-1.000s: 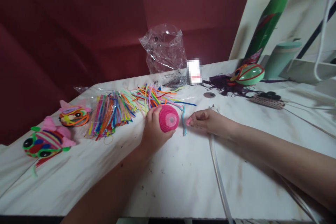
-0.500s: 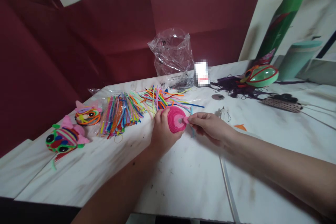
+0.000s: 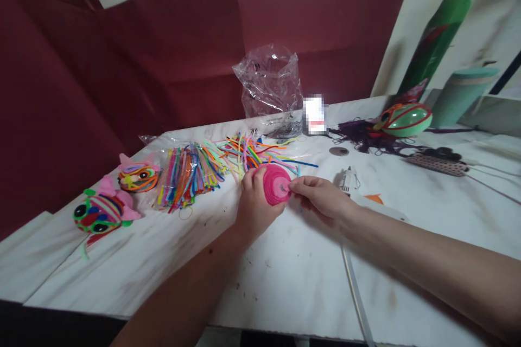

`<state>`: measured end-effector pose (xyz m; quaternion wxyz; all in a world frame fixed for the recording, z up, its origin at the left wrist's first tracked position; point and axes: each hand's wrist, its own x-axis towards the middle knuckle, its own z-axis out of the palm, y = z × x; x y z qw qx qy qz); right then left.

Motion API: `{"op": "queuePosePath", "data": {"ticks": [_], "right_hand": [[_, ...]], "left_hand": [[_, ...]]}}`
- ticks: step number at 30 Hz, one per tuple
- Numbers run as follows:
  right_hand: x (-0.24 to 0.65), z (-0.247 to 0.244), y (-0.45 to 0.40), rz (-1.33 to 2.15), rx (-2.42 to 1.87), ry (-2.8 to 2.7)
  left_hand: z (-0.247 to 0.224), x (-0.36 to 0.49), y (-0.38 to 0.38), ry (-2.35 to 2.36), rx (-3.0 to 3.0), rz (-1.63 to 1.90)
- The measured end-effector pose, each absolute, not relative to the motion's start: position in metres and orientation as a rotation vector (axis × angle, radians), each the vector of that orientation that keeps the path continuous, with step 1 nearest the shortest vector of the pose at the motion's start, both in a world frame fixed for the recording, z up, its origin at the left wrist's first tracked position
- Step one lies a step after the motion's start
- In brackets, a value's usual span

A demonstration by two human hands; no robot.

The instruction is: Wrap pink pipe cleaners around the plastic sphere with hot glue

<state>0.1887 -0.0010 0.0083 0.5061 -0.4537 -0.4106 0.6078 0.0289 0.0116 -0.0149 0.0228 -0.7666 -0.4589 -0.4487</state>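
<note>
My left hand (image 3: pixel 257 198) is wrapped round a bright pink ball-like piece (image 3: pixel 270 188) with ringed, coiled sides and a paler pink round end. That end faces right, and a small greyish spot shows on it. At its edge, the fingertips of my right hand (image 3: pixel 319 195) are pinched together on a small pale pink piece, mostly hidden by the fingers. Just behind the ball lie loose coloured pipe cleaners (image 3: pixel 254 156). A glue gun (image 3: pixel 347 180) rests beyond my right hand, beside an orange scrap (image 3: pixel 373 198).
Bundled pipe cleaners (image 3: pixel 189 176) and two decorated fish-like crafts (image 3: pixel 103 214) (image 3: pixel 138 174) lie left. Behind stands a clear plastic bag (image 3: pixel 272 92). On the right are a green balloon-like craft (image 3: pixel 409 120), dark purple threads (image 3: pixel 358 133), a power strip (image 3: pixel 437 164) and a teal bin (image 3: pixel 462 95).
My right fingertips have come closer to the ball's pale end and now cover more of the small pink piece. My left hand keeps its hold. The whole view has shifted slightly.
</note>
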Motion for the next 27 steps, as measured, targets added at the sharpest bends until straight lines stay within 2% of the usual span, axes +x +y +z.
{"op": "queuePosePath", "data": {"ticks": [12, 27], "right_hand": [[0.1846, 0.0049, -0.0011, 1.457, -1.075, -0.987], [0.1926, 0.007, 0.0051, 1.305, -1.097, -1.286]], "left_hand": [[-0.0156, 0.0295, 0.0121, -1.404, -2.377, -1.417], [-0.0157, 0.029, 0.0132, -1.39, -2.379, -1.414]]}}
